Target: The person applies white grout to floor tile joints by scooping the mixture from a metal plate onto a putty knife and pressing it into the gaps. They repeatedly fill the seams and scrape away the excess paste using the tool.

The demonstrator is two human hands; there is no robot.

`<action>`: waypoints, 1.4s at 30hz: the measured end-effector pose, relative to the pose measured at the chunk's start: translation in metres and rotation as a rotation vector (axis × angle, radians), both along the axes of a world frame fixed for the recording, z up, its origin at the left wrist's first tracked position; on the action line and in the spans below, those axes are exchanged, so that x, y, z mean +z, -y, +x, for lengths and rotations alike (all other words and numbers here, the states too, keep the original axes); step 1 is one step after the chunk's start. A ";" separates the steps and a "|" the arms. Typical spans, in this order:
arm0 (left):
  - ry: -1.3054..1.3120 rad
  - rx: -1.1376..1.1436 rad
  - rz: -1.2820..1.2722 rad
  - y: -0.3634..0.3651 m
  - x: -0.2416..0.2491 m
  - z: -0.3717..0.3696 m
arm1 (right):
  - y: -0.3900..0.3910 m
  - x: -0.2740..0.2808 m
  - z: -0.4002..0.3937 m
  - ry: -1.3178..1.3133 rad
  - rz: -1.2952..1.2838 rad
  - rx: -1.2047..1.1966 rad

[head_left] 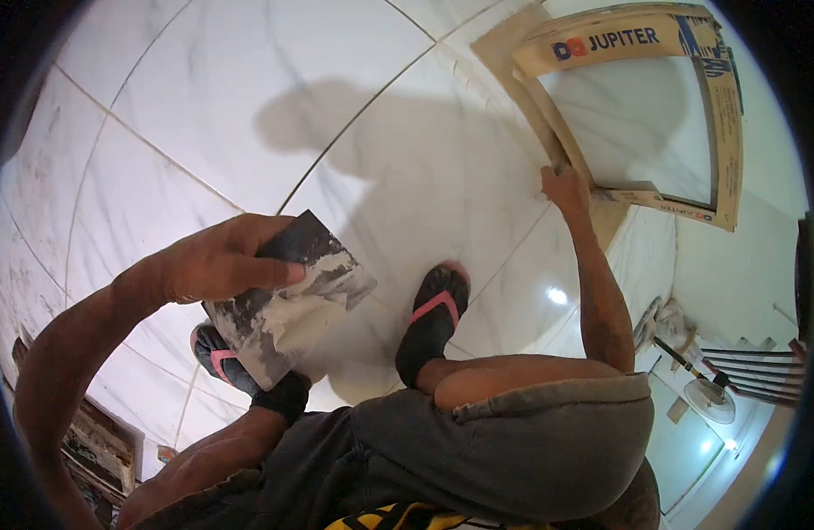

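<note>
At near left, left hand (226, 265) grips board (305, 237) smeared with pale paste (299, 327); far right, right hand (566, 187) closed at frame (562, 137), hold unclear; cardboard (672, 40) reads JUPITER.

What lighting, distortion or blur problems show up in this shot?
Head view: fisheye distortion bows the tiled floor's joints, with black corners; a broad soft shadow falls across the tiles; a small glare spot sits right of centre, more at lower right; no obvious motion blur on the left hand, but finger detail on the right hand is hard to read.
</note>
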State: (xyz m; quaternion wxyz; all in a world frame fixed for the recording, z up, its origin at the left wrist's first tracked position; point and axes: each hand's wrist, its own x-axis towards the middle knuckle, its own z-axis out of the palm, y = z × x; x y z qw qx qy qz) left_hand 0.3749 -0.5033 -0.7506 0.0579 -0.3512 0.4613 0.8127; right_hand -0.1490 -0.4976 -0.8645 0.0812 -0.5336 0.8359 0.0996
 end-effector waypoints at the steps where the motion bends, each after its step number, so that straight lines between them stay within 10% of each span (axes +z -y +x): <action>1: 0.016 -0.001 -0.015 -0.001 0.000 0.001 | 0.006 0.005 0.007 0.071 0.041 -0.042; 11: 0.046 -0.010 0.044 -0.004 -0.001 0.008 | 0.064 0.028 0.064 0.954 -0.153 -0.217; 16: 0.095 0.014 -0.015 -0.001 0.002 0.010 | 0.019 0.072 0.013 0.253 0.178 0.069; 27: 0.070 -0.058 -0.017 -0.004 -0.010 0.000 | -0.126 -0.016 -0.032 -0.288 0.002 0.672; 33: 0.037 0.013 0.018 -0.004 0.002 -0.001 | -0.129 0.025 -0.052 0.148 -0.118 0.468; 42: 0.052 0.024 0.068 -0.008 0.000 -0.003 | -0.076 -0.008 -0.040 -0.071 -0.025 0.075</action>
